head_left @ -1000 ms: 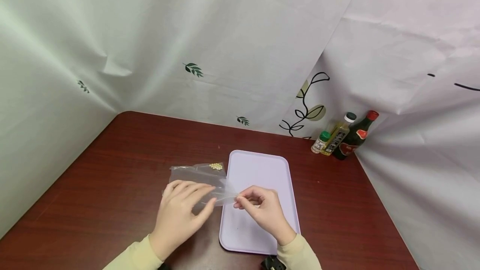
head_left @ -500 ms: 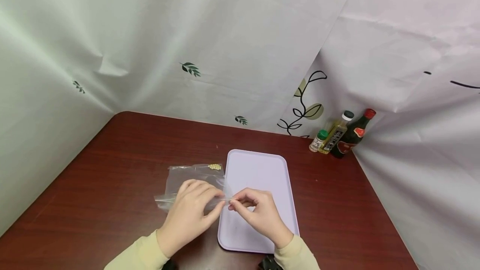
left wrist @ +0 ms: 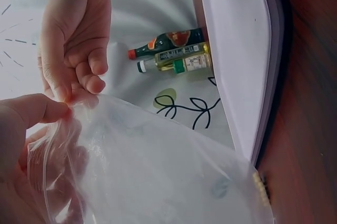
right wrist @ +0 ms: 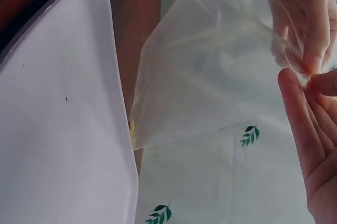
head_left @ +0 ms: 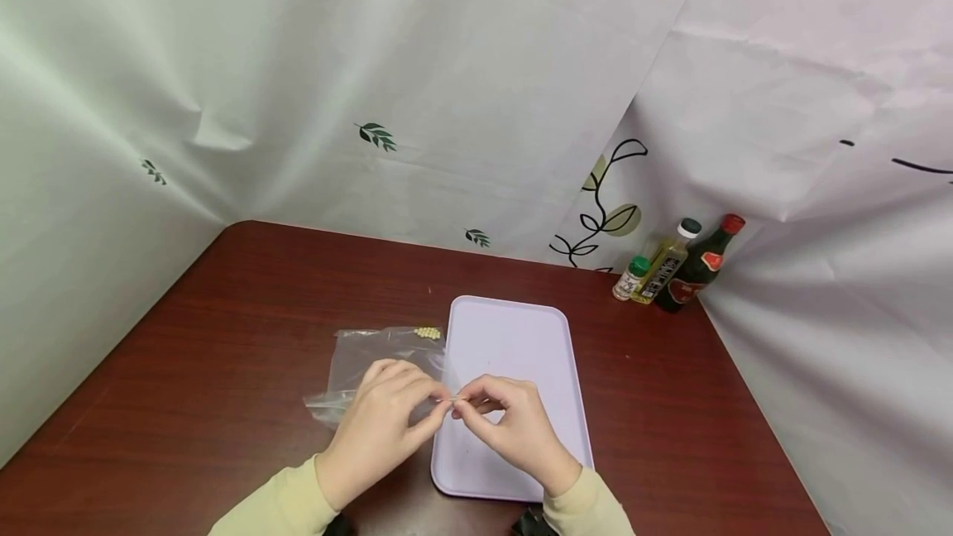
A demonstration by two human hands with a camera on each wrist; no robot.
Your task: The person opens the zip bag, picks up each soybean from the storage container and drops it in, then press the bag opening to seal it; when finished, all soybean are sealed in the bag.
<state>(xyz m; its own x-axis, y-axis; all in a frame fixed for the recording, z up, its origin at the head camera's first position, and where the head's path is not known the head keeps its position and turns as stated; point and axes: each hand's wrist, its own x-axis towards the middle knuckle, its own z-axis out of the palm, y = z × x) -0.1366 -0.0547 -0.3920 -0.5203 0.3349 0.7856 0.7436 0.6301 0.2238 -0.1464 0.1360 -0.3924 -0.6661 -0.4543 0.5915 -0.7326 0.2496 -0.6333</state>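
Observation:
A clear plastic zip bag (head_left: pixel 357 354) hangs from both hands at its upper edge, left of the lilac tray. Small yellowish beads (head_left: pixel 428 333) are gathered in its far corner. My left hand (head_left: pixel 387 420) pinches the bag's edge between thumb and fingers. Right beside it, my right hand (head_left: pixel 514 424) pinches the edge's right end, over the tray's left side. In the left wrist view the two thumbs nearly meet at the gathered plastic (left wrist: pixel 68 113). The right wrist view shows the bag (right wrist: pixel 205 66) spread out below the fingertips, its beaded corner close to the tray.
The lilac tray (head_left: pixel 514 346) lies on the dark red wooden table (head_left: pixel 223 370). At the back right corner stand a green-capped shaker (head_left: pixel 631 278), an oil bottle (head_left: pixel 665 263) and a dark red-capped bottle (head_left: pixel 700 265). Patterned white cloth (head_left: pixel 417 64) hangs behind.
The left hand has moved right along the bag's edge, from loosely spread fingers to pinching it beside the right hand. The right hand has shifted slightly left, still pinching the bag.

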